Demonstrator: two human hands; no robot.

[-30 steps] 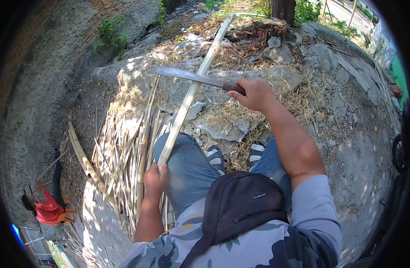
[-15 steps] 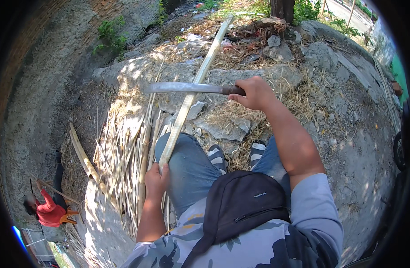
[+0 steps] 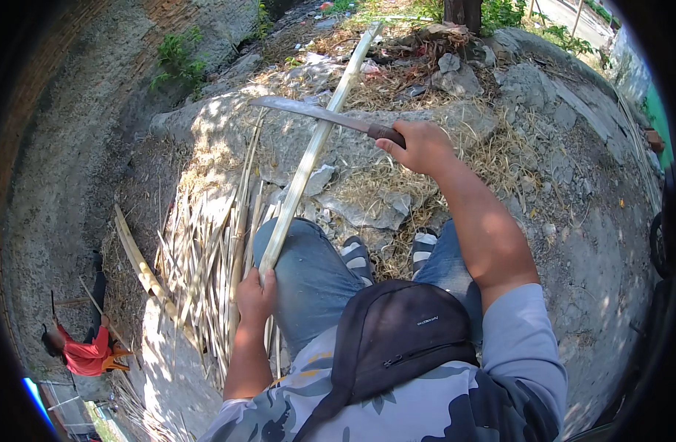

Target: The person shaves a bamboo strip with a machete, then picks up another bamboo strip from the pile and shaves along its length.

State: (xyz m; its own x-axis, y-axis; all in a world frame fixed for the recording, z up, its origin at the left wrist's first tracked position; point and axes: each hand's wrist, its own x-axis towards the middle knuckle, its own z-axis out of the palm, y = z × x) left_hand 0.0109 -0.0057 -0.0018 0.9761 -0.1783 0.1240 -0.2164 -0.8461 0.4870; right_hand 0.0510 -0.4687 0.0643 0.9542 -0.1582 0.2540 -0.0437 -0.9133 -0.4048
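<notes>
My left hand (image 3: 257, 296) is closed round the near end of a long pale bamboo strip (image 3: 305, 171). The strip slants away from me across my left thigh, its far end over the dry litter. In my right hand (image 3: 419, 147) is the dark handle of a machete (image 3: 308, 110). Its long blade points left and lies across the strip in the picture, its tip tilted away from me. Whether the blade's edge touches the strip cannot be made out.
Many split bamboo strips (image 3: 205, 276) lie on the ground left of my legs, beside a curved bamboo piece (image 3: 142, 267). A person in red (image 3: 87, 353) sits at the far left. Broken concrete (image 3: 367, 210) and dry shavings (image 3: 492, 158) lie ahead, near a tree trunk (image 3: 464, 15).
The machete has turned, its tip swinging away from me while the handle stays nearly in place. The strip and my left hand have shifted very slightly.
</notes>
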